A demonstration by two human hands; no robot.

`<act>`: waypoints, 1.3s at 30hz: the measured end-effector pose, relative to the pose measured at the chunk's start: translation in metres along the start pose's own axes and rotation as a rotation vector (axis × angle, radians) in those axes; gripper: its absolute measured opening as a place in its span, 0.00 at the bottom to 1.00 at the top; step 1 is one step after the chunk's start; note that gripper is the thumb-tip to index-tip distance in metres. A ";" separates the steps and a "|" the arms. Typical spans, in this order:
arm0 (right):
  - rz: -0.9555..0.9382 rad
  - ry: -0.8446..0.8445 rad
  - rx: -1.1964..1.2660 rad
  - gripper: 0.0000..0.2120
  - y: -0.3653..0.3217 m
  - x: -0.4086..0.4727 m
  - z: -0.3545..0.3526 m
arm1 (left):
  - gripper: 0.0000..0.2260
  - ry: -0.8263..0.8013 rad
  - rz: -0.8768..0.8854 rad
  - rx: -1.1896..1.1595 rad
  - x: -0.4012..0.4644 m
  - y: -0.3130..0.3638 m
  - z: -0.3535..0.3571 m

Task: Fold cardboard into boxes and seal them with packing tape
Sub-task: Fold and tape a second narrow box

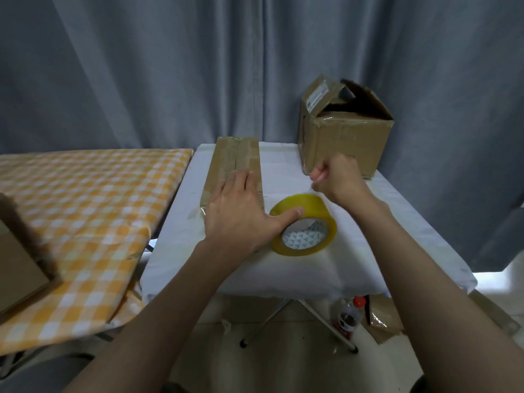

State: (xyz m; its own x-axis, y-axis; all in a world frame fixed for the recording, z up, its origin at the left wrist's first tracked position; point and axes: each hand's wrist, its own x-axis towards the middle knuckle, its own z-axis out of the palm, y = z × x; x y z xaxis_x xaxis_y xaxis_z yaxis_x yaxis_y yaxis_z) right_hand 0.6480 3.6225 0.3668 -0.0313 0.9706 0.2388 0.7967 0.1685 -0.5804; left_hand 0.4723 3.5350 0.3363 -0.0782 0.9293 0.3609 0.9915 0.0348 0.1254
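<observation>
Here, on a desk (354, 268) covered with a white cloth, the left hand (241, 214) lies flat with straight fingers on a flattened cardboard box (235, 163), its thumb stretched out to touch the top of a yellowish roll of packing tape (306, 225) that stands tilted just beside the cardboard. The right hand (337, 177) is raised above the roll, its fingers curled and pinching what looks like the clear loose end of the tape, though the strip itself is too faint to trace. At the far right corner of the desk stands an assembled cardboard box (346, 137) with its top flaps partly open. To the left is a second desk with an orange checked cloth (85, 194), carrying a blurred piece of cardboard (19, 265) at its near edge. On the floor below stands a plastic bottle (350, 316) with a red cap.
</observation>
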 end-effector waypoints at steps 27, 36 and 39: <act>-0.050 -0.678 0.210 0.09 -0.020 -0.016 -0.010 | 0.46 -0.064 0.026 -0.131 0.004 -0.005 -0.011; -0.019 -0.695 0.180 0.07 -0.021 -0.015 -0.009 | 0.25 -0.067 0.033 -0.055 0.009 -0.003 -0.013; -0.026 -0.683 0.173 0.06 -0.021 -0.017 -0.011 | 0.25 -0.073 0.030 -0.042 0.009 -0.001 -0.014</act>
State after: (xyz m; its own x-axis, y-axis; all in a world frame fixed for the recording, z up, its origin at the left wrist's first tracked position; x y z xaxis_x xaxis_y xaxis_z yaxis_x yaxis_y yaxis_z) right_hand 0.6383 3.6011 0.3833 -0.4664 0.8469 -0.2553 0.6851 0.1633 -0.7099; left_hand 0.4689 3.5378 0.3522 -0.0390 0.9540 0.2972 0.9879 -0.0079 0.1548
